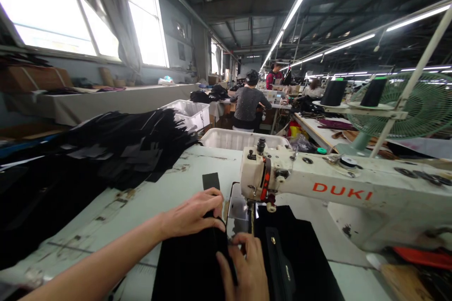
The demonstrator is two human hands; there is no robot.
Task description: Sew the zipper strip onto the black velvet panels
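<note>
A black fabric piece point(190, 263) lies on the table in front of me, left of the sewing machine's needle area. My left hand point(197, 211) is closed on its upper edge, thumb and fingers bent over the cloth. Lower and to the right, my right hand point(247, 265) pinches the same piece along its right edge. A small dark grey strip point(211, 181) sticks out beyond my left fingers. Right of the needle lies another black panel point(307, 254), which carries a zipper point(278, 254). The sewing machine point(300, 178) has its head just ahead of my right hand.
A large stack of black cut pieces point(141, 146) covers the table's left side. Behind the table stands a white plastic crate point(243, 138). Thread cones point(334, 92) and a green fan point(420, 103) stand at the right. A person point(249, 103) sits farther ahead.
</note>
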